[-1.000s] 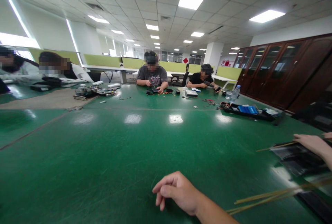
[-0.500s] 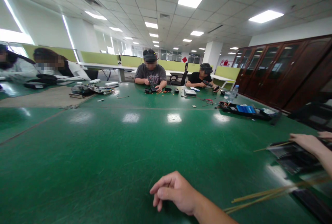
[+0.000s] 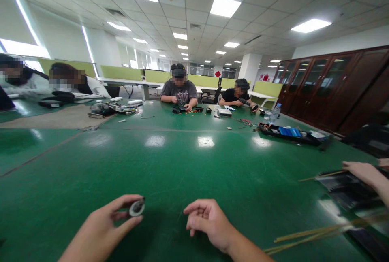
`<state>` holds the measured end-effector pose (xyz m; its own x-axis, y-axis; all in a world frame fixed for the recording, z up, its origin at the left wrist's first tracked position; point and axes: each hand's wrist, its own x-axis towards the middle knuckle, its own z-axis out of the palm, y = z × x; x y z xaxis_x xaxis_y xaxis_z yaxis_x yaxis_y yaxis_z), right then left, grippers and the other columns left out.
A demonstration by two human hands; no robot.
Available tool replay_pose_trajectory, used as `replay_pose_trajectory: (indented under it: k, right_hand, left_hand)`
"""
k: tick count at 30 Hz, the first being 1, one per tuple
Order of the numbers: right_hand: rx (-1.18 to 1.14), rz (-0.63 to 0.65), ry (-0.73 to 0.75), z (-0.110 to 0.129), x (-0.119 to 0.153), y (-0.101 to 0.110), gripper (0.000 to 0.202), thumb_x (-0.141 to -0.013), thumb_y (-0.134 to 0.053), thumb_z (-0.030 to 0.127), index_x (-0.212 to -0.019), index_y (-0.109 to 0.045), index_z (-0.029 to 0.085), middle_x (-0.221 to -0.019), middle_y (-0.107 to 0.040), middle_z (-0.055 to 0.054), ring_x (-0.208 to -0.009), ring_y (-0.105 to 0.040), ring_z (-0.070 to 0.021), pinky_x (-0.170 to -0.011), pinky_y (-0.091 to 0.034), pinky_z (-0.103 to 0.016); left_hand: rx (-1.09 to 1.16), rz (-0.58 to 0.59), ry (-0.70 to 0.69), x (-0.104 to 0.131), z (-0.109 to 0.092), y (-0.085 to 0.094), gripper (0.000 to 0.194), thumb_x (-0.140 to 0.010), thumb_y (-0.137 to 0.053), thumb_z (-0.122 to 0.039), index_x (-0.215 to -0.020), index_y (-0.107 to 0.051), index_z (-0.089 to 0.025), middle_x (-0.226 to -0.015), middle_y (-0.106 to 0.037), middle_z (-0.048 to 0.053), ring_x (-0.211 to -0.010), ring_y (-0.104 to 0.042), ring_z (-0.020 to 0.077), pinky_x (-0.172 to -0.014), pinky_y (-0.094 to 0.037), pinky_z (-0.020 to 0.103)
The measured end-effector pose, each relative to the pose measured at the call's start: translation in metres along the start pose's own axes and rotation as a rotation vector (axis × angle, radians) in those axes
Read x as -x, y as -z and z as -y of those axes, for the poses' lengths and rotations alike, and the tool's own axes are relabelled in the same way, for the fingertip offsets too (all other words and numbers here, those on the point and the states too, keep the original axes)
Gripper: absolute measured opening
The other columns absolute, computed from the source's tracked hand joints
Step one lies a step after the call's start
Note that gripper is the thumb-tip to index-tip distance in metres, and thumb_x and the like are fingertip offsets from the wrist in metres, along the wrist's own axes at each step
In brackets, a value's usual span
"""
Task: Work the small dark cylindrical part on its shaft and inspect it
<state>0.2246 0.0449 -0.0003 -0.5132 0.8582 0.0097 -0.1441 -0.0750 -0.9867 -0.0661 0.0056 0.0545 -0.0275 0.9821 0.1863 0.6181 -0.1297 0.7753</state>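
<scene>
At the lower left, my left hand [image 3: 101, 225] pinches a small round part [image 3: 136, 208] between thumb and fingertips. The part has a pale ring-shaped rim and a dark middle; its exact kind cannot be made out. My right hand [image 3: 214, 223] hovers over the green table [image 3: 170, 169], a short way right of the part. Its fingers are loosely bent and apart, with nothing in them.
Thin yellowish sticks [image 3: 313, 229] cross the lower right. Beside them a co-worker's hand [image 3: 361, 171] rests on dark flat items. A black tray with blue packs [image 3: 290, 132] and a water bottle [image 3: 276, 112] stand farther back. Two people [image 3: 178, 90] work across the table.
My left hand has come into view from the lower left with the round part. My right hand has shifted slightly right in the picture, and the camera has tilted a little.
</scene>
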Motion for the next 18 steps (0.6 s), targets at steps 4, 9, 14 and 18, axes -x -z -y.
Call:
replay_pose_trajectory:
  k: [4,9,14,18]
  right_hand:
    - [0.25,-0.25,0.172,0.004,-0.003,0.006,0.04,-0.073,-0.073,0.021,-0.112,-0.062,0.017,-0.088,-0.064,-0.004,-0.071,-0.058,-0.0132,-0.067,-0.046,-0.026]
    - [0.386,-0.302,0.159,0.001,-0.003,0.006,0.054,-0.068,-0.068,0.009,-0.119,-0.057,0.022,-0.099,-0.061,-0.003,-0.074,-0.058,-0.0137,-0.068,-0.046,-0.026]
    - [0.509,-0.302,0.167,0.001,-0.003,0.002,0.044,-0.064,-0.067,0.006,-0.106,-0.062,0.021,-0.093,-0.062,-0.002,-0.079,-0.057,-0.0169,-0.07,-0.045,-0.027]
    - [0.578,-0.294,0.167,0.006,-0.002,-0.001,0.035,-0.066,-0.065,0.007,-0.098,-0.064,0.02,-0.088,-0.062,-0.002,-0.079,-0.058,-0.0173,-0.072,-0.045,-0.028]
  left_hand:
    - [0.023,0.206,-0.226,-0.032,-0.029,-0.051,0.032,-0.081,-0.069,-0.029,-0.113,-0.068,-0.027,-0.109,-0.068,0.005,-0.103,-0.063,0.0245,-0.093,-0.05,0.037]
    - [0.11,0.269,-0.366,-0.03,-0.028,-0.092,0.034,-0.089,-0.06,-0.027,-0.123,-0.061,-0.028,-0.115,-0.064,0.008,-0.107,-0.059,0.0235,-0.096,-0.047,0.037]
    - [0.108,0.24,-0.333,-0.021,-0.009,-0.097,0.036,-0.087,-0.066,-0.026,-0.122,-0.058,-0.03,-0.116,-0.064,0.006,-0.109,-0.059,0.0234,-0.098,-0.045,0.037]
    - [0.094,0.229,-0.369,-0.02,-0.011,-0.098,0.028,-0.085,-0.068,-0.024,-0.112,-0.061,-0.029,-0.11,-0.065,0.003,-0.104,-0.06,0.0209,-0.094,-0.046,0.033]
